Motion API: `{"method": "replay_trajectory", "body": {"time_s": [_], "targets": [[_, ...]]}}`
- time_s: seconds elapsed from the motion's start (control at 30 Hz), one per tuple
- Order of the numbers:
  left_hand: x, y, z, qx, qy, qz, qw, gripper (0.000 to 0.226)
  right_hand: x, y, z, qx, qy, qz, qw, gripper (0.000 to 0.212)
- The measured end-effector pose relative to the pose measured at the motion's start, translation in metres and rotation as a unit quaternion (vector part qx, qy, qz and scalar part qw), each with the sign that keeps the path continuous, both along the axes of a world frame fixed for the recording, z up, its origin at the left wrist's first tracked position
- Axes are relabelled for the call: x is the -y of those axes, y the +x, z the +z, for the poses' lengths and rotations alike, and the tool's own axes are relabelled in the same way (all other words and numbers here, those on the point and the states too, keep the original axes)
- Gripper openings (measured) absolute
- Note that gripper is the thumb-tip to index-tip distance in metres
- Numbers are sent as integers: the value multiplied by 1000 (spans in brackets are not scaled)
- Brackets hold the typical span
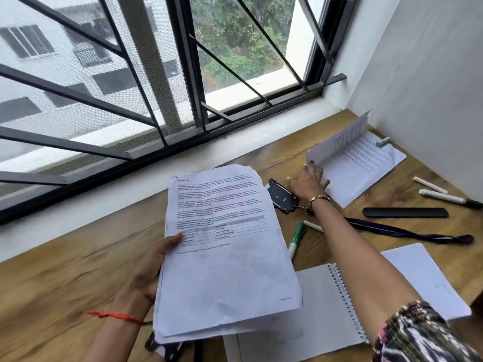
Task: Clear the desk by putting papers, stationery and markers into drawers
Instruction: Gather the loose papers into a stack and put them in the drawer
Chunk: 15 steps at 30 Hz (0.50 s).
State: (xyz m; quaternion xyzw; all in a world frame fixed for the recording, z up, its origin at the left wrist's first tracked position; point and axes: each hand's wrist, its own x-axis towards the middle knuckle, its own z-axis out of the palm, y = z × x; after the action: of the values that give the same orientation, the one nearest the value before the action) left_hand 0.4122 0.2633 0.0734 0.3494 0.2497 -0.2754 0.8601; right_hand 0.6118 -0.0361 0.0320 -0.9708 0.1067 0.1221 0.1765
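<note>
While the left grip (149,267) clasps the paper stack (224,257), the right grip (309,181) touches far papers (366,163), unclenched.

The desk (65,278) is warm brown wood with darker grain streaks. The stack of printed sheets (222,270) is white, with black text and a grey-shaded table band. The loose papers (360,168) by the wall are white too, crossed by faint grey lines of print. The green-capped marker (296,239) has a white barrel. The black-tipped marker (444,196) is white along its length. The badge holder (283,195) and the flat bar (405,212) are black, and the lanyard (392,229) is dark navy. The spiral notebook (313,309) shows blank white pages. A red thread (115,316) rings the left wrist and a gold-toned bracelet (317,198) the right. The sleeve (418,335) is mottled black, white and pink. The window bars (183,61) are dark grey, and the wall (431,74) is white.
</note>
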Motion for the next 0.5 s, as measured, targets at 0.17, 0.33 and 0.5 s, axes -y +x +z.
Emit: {"method": "replay_trajectory", "body": {"time_s": [0.17,0.33,0.5], "targets": [[-2,3,-4,-4,3,0,1000,87,-10,-11,8,161,-71,-40,984,27],[2,0,0,0,-10,-4,1000,77,-13,-17,29,327,-124,-53,935,21],[2,-3,1,9,-15,-1,1000,80,-14,-14,55,367,-167,-71,912,14]]}}
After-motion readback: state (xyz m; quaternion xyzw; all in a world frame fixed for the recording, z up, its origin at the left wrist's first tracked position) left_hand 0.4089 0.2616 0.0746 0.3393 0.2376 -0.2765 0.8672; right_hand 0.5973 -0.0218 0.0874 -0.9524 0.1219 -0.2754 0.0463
